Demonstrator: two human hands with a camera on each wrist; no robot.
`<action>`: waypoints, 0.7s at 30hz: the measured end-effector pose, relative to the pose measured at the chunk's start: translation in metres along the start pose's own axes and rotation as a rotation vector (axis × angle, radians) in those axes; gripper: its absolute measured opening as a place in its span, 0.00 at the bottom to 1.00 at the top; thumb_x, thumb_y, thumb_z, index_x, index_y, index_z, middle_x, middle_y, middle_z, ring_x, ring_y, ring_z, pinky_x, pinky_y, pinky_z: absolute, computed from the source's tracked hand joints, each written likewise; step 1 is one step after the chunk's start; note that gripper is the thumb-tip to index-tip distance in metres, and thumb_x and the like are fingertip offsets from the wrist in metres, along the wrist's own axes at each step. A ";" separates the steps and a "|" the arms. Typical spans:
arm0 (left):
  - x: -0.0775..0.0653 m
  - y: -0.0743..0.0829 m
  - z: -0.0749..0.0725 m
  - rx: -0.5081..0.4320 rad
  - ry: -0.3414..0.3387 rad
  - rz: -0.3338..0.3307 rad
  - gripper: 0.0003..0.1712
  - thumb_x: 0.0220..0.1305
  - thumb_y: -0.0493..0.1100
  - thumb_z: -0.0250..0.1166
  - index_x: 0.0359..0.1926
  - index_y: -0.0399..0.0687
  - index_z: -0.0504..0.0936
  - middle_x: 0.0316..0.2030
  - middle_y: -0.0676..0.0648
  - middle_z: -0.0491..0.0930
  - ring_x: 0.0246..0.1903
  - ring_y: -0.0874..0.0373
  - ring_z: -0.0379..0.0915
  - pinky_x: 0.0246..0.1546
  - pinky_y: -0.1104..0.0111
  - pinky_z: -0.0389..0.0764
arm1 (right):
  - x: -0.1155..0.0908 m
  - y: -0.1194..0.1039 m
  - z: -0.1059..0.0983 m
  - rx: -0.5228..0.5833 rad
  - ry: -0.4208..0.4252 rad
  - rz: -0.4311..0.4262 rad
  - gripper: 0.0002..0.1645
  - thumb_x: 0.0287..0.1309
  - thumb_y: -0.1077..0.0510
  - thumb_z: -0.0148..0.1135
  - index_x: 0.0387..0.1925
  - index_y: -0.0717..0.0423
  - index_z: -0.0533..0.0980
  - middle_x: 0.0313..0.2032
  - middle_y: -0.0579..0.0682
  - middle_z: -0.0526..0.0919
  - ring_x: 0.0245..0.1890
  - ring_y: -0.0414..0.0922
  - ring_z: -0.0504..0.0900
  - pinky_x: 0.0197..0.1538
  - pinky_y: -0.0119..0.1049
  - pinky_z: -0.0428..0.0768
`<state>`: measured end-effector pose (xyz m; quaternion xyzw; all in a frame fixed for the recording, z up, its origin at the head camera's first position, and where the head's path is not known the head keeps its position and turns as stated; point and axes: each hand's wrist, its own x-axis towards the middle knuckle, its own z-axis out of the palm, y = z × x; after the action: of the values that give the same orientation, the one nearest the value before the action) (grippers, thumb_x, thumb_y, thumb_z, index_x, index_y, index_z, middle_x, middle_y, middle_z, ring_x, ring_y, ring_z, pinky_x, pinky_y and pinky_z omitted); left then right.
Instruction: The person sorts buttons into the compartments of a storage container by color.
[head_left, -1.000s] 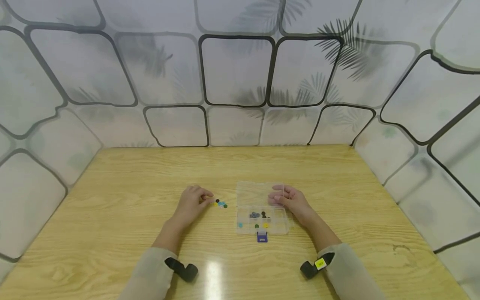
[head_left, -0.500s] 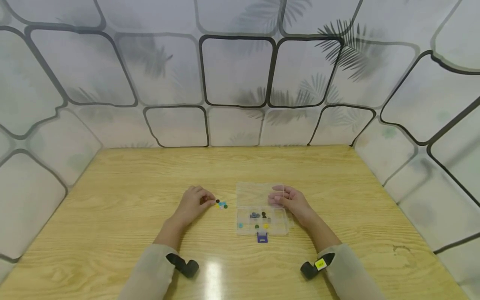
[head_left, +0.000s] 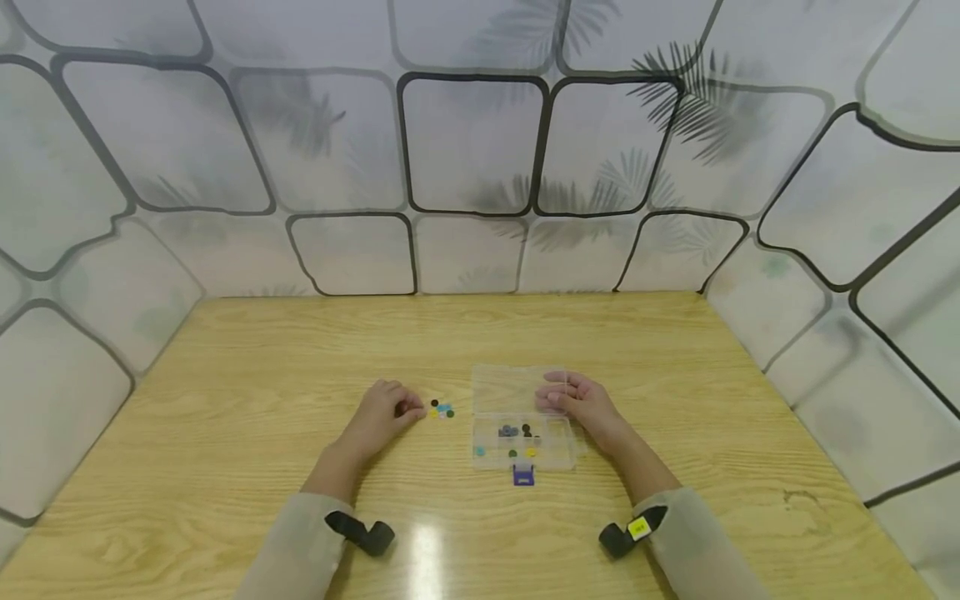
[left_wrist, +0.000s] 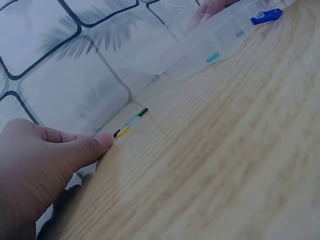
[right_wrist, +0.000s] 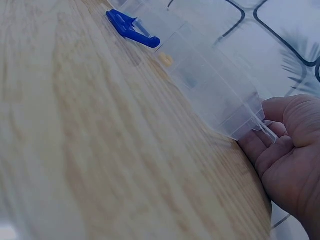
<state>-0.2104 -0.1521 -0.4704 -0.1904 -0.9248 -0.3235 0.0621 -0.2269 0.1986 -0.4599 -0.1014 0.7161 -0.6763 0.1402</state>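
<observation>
A clear plastic compartment box lies with its lid raised, its blue latch facing the person. Inside are small round button-like pieces: grey ones, dark ones, a light blue one, a green one and a yellow one. The right hand grips the box at its right side by the lid, some fingers showing through the plastic. Beside a small pile of colored pieces, the left hand has thumb and fingertips together; I cannot tell whether a piece is between them.
The wooden table bears everything, and a patterned wall covering rises behind it and at both sides. Black wrist cameras sit on the left sleeve and right sleeve. The loose pile lies left of the box.
The left hand moved slightly right to the pile, then drew back a little left, its thumb and fingertips now closer together. The right hand and the box stay in place.
</observation>
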 end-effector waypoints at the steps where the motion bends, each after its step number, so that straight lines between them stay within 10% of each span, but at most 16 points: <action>1: -0.001 0.001 0.000 -0.001 -0.010 0.004 0.03 0.58 0.45 0.68 0.31 0.53 0.83 0.25 0.58 0.70 0.30 0.61 0.60 0.33 0.69 0.64 | 0.000 0.000 0.000 0.004 0.002 0.005 0.28 0.64 0.61 0.58 0.62 0.68 0.63 0.44 0.52 0.84 0.42 0.39 0.84 0.49 0.31 0.78; 12: -0.011 0.015 0.001 0.080 0.014 0.131 0.04 0.55 0.47 0.70 0.28 0.55 0.83 0.22 0.62 0.66 0.27 0.65 0.58 0.32 0.70 0.64 | 0.001 0.001 0.000 -0.001 -0.016 -0.009 0.30 0.64 0.61 0.57 0.62 0.70 0.61 0.48 0.61 0.81 0.42 0.38 0.84 0.49 0.30 0.78; 21: -0.016 0.026 0.011 0.249 0.134 0.466 0.09 0.50 0.48 0.72 0.29 0.51 0.83 0.26 0.57 0.76 0.31 0.62 0.65 0.39 0.66 0.71 | 0.001 0.001 0.000 0.005 -0.011 -0.010 0.30 0.64 0.61 0.57 0.62 0.71 0.60 0.46 0.56 0.83 0.41 0.38 0.84 0.48 0.30 0.78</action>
<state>-0.1852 -0.1310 -0.4679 -0.3672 -0.8825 -0.1961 0.2190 -0.2279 0.1981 -0.4608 -0.1083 0.7131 -0.6781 0.1409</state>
